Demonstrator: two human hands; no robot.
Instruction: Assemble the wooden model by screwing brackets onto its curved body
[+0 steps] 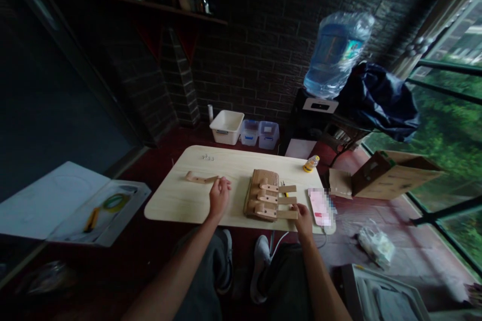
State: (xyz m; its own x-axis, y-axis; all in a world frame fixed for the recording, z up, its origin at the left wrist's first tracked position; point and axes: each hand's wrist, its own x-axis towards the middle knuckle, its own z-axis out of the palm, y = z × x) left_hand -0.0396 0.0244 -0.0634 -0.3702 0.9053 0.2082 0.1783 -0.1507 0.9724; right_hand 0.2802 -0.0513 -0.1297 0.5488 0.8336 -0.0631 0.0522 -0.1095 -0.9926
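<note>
My left hand (220, 197) is over the middle of the table, its fingers curled together; whatever they hold is too small or hidden to make out. Beside those fingers lies a loose tan strap (199, 179) with a curled end and dark dots. To the right is a brown block (265, 176) bearing three similar straps, their flat ends sticking out past its right side. My right hand (303, 219) has its fingers closed at the free end of the nearest strap (286, 214). A thin yellow and black tool (285, 190) lies partly behind the straps.
Small silvery pieces (208, 158) lie near the far left of the pale table (169, 205). A yellow-capped bottle (311, 163) and a pink phone-like item (319, 205) are at its right. An open white case (131, 205) is left; plastic bins (227, 128) stand behind.
</note>
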